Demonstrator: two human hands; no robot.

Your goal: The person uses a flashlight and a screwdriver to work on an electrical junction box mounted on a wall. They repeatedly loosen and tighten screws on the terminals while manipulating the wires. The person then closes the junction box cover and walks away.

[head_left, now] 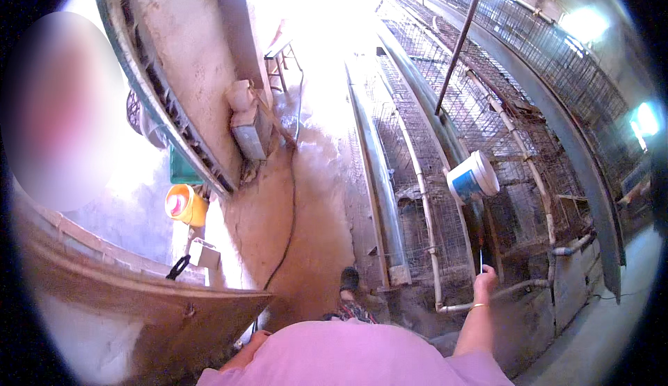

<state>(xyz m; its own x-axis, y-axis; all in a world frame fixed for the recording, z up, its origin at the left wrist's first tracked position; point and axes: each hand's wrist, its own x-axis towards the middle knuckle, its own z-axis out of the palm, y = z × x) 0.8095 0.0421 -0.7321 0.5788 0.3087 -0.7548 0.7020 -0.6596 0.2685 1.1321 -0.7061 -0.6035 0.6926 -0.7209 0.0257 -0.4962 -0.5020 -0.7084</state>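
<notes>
My right hand (pixel 485 279) reaches out at the lower right, over the near end of a row of wire cages. Its fingers are closed on a thin, pale stick (pixel 481 259) that points away from me. Beyond it, a white bucket (pixel 475 177) with a blue patch rests tilted over a long trough, apart from the hand. My left hand (pixel 258 339) is low beside my body, partly hidden by the pink shirt, near the end of a low wall. What its fingers do is hidden.
Wire cages (pixel 407 132) with pale pipes (pixel 426 208) and metal troughs run away on the right. A dark hose (pixel 292 205) lies along the aisle floor. Left, beyond a wall, stands a yellow bucket (pixel 188 205). A grey box (pixel 252 134) sits by the wall. A slanting rod (pixel 462 42) rises among the cages.
</notes>
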